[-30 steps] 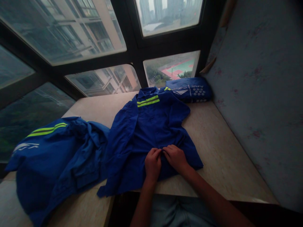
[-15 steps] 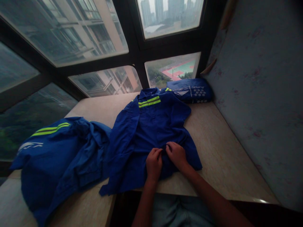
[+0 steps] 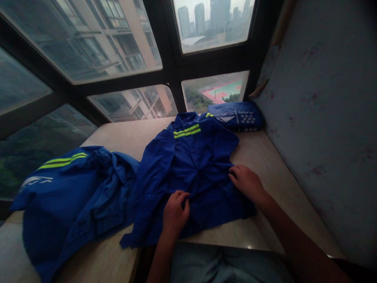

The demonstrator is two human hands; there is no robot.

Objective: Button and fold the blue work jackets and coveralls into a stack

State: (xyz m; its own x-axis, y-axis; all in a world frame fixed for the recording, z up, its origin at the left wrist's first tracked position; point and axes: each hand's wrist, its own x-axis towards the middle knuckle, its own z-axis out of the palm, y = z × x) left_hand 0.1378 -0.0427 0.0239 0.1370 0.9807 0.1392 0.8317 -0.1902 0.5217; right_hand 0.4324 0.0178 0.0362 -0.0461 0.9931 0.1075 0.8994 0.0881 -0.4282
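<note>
A blue work jacket point(image 3: 188, 173) with yellow-green reflective stripes lies front side up, collar toward the window. Over its lower left part rests my left hand point(image 3: 176, 214), fingers loosely curved and thumb apart, with nothing visible in it. My right hand point(image 3: 247, 182) is at the jacket's right side edge, fingers bent and parted from the thumb; it appears to hold nothing. Creases run across the cloth between the two hands. The jacket's bottom hem hangs near the front edge of the stone-like ledge point(image 3: 118, 131).
A second blue garment point(image 3: 79, 196) with matching stripes lies crumpled at left, partly over the ledge's edge. A blue printed bundle point(image 3: 247, 116) sits in the far right corner. Dark-framed windows point(image 3: 171, 74) stand behind, and a floral papered wall point(image 3: 318, 137) bounds the right.
My hands were together at the jacket's lower front, pinching the cloth. They have let go and moved apart, the left one leftward, the right one rightward to the side edge.
</note>
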